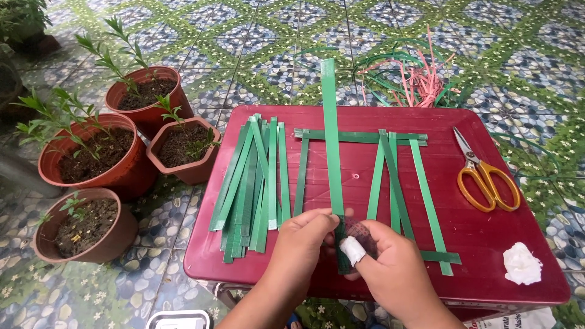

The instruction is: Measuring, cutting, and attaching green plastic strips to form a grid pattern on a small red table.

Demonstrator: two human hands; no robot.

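Maroon plastic table (487,244) fills my view, 4 terracotta pots (116,158) on the tiles beside it; I see a pile of green strips (253,183) left of centre, then my left hand (301,247) and right hand (390,268), fingers clamped on 1 long green strip (331,140) running upward, and orange-handled scissors (487,176) at right

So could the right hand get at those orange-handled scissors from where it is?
Probably yes: the scissors lie in the open on the red table, up and to the right of the right hand, nothing between. But that hand is busy holding a green strip.
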